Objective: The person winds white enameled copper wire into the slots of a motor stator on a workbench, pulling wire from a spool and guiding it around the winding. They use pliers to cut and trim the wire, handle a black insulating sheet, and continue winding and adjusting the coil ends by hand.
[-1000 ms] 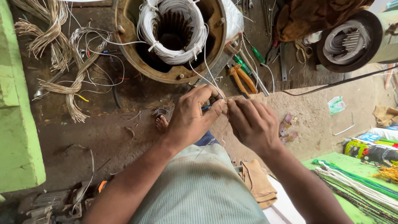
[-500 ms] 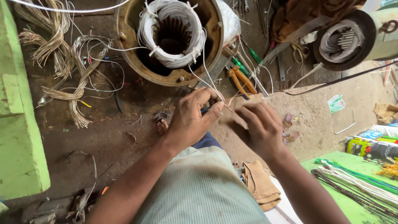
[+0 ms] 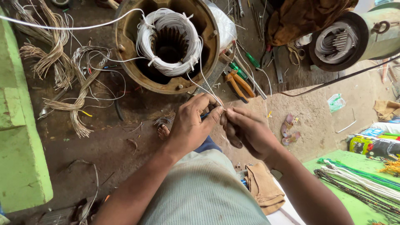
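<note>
The left hand (image 3: 192,127) and the right hand (image 3: 246,131) met in the middle of the view, just in front of the big round motor shell (image 3: 166,46). Both hands were pinched shut on thin white wires (image 3: 206,85). The fingers of the two hands touched each other at the spot where the wires ended. A small blue thing showed between the left fingers, but it was too hidden to tell what it was.

The white wires ran up from the fingers to the white coil (image 3: 168,41) packed inside the motor shell. The shell stood on the dirty workbench (image 3: 125,137), near its far edge. The hands were held above the bench's right edge, where it dropped to the sandy floor (image 3: 316,112).

Orange-handled pliers (image 3: 237,83) and a green-handled screwdriver (image 3: 252,60) lay on the bench just right of the shell. Bundles of loose old wire (image 3: 77,104) lay on the left side of the bench. A second motor (image 3: 346,39) sat at the far right corner. A pair of sandals (image 3: 289,129) rested on the floor past the right hand. A folded tan cloth (image 3: 262,187) lay below the right arm.
</note>
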`<state>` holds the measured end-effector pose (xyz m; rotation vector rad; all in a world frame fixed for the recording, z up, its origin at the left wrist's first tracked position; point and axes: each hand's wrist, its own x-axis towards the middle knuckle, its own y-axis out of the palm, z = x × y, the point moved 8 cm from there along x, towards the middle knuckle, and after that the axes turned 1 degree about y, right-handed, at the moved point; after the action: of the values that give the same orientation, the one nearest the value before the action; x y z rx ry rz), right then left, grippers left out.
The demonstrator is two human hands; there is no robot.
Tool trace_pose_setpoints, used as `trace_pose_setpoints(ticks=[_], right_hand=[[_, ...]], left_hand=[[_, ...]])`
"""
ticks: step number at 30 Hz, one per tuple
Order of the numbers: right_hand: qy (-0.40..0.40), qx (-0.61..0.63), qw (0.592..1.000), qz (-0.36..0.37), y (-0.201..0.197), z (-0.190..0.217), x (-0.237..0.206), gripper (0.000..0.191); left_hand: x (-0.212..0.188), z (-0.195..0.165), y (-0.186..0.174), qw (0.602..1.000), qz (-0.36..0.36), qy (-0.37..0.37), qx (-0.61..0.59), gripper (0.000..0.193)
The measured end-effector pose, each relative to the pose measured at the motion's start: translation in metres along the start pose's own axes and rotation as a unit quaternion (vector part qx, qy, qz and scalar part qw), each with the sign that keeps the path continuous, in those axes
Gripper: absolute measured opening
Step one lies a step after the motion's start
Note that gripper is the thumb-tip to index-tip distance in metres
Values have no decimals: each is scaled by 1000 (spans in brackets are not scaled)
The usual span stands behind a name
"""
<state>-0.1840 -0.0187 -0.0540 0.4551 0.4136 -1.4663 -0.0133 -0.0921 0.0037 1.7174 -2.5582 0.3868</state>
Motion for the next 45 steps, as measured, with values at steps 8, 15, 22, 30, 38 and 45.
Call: trace_pose_setpoints(ticks=[8,15,22,30,38,45], right_hand=[[-419,-518,724,-180,35,77,-38,17],[21,111,992,-48,0,0,22,32],[-242,-325,906,-126,15,63,-20,27],[-498,-599,600,-182,59,83,-36,29],[-43,-51,996,-52,14,2,0,26],[-386,-511,743,-196,32,70,-33,22]], left_hand=[[-1,4,-7,1000,14,-17,-6,11],[-3,3,-5,1000,15,10,5,12],[-4,5,-14,1000,22,-12,9,14],[-7,1,-16,1000,16,16,-17,13],[-8,3,-16,999,-6,25,-23,12],[-10,8,-18,1000,3,14,-19,13]])
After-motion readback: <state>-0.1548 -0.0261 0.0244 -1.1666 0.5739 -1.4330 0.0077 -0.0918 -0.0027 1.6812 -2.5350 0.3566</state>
